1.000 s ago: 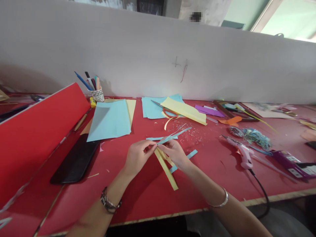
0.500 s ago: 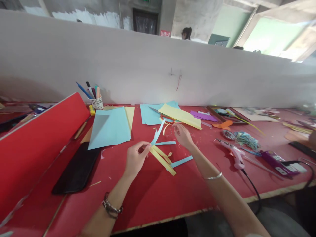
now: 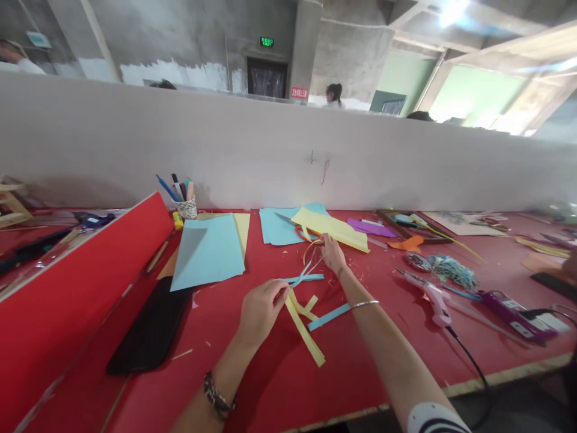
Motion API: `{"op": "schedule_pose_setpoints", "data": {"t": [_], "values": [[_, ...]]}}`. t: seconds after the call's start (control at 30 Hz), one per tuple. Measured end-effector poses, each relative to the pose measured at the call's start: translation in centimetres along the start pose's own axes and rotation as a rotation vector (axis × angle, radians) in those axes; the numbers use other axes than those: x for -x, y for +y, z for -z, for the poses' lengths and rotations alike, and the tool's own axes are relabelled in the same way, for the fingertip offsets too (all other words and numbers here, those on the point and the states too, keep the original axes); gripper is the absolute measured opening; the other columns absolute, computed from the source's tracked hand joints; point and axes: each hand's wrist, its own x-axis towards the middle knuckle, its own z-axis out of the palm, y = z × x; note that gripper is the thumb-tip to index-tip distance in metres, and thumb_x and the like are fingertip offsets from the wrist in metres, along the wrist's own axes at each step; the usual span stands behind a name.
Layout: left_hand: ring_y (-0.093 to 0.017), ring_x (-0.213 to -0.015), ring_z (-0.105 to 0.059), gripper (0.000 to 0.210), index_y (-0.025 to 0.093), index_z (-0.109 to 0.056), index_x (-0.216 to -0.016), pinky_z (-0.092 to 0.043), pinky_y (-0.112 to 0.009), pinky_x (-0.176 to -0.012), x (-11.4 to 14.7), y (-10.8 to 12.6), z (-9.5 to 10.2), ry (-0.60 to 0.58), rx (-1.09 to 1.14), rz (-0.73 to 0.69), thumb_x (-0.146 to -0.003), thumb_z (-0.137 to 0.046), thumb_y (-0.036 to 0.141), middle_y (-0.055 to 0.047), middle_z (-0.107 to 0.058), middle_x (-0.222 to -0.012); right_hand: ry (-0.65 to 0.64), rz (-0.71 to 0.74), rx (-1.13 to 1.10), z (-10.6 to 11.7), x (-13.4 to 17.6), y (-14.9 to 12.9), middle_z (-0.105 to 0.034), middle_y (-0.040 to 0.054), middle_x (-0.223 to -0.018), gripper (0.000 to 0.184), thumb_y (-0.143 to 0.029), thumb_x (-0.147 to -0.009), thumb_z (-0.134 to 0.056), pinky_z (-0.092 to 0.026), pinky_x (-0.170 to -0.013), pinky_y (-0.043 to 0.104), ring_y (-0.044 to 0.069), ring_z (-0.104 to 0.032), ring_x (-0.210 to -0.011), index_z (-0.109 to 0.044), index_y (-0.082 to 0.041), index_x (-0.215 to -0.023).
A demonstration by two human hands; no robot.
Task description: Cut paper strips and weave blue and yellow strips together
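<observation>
The large light blue sheet of paper (image 3: 210, 252) lies on the red table (image 3: 270, 394), and I use it as the mark for places. To its right, and a little nearer to the person, the left hand (image 3: 264, 310) is closed in a pinch: thumb and forefinger are clamped on the end of the narrow light blue paper strips (image 3: 308, 266), which rise loosely from the fingertips. Just below this pinch, to the right of the sheet, are the pale yellow paper strips (image 3: 305, 337), and beyond them a separate flat light blue strip (image 3: 329, 317), partly under the right forearm.

Farther to the right of the sheet, the right hand (image 3: 334, 254) reaches forward, with its fingers bent down near the scissors with grey blades and orange-red handle (image 3: 285, 218). The handle is partly hidden, so I cannot tell if the fingers grip it. The folded pale yellow paper (image 3: 342, 230) covers part of these scissors. The two hands are apart from each other.

Well to the right of the sheet lies the pink glue gun (image 3: 435, 297); at its near left, the flat black case (image 3: 151, 337).
</observation>
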Motion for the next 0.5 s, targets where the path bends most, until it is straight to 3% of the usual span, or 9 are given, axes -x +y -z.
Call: {"op": "schedule_pose_setpoints", "data": {"t": [0.3, 0.4, 0.5], "values": [[-0.010, -0.050, -0.053, 0.018, 0.018, -0.058, -0.076, -0.039, -0.018, -0.047, 0.0, -0.2, 0.0, -0.024, -0.040, 0.019, -0.082, -0.042, 0.022, 0.001, -0.062, -0.066, 0.038, 0.043, -0.074, -0.7, -0.3, 0.7, -0.059, 0.0087, -0.101, 0.035, 0.001, -0.072, -0.037, -0.039, -0.087, 0.033, 0.019, -0.049, -0.100, -0.059, -0.015, -0.093], [-0.010, -0.050, -0.053, 0.018, 0.018, -0.058, -0.075, -0.039, -0.018, -0.048, 0.0, -0.2, -0.1, -0.027, -0.045, 0.033, -0.082, -0.042, 0.022, 0.001, -0.061, -0.064, 0.047, 0.003, -0.084, -1.1, -0.6, 1.1, -0.057, 0.0086, -0.105, 0.022, -0.012, -0.081, -0.045, -0.043, -0.084, 0.036, 0.019, -0.051, -0.098, -0.057, -0.015, -0.099], [-0.009, -0.050, -0.052, 0.019, 0.018, -0.057, -0.075, -0.039, -0.018, -0.048, 0.0, -0.2, -0.2, -0.038, -0.045, 0.040, -0.083, -0.041, 0.024, 0.001, -0.061, -0.064, 0.052, -0.031, -0.097, -1.5, -0.9, 1.4, -0.053, 0.0070, -0.110, 0.028, -0.030, -0.084, -0.047, -0.046, -0.078, 0.038, 0.017, -0.054, -0.093, -0.051, -0.016, -0.109]]}}
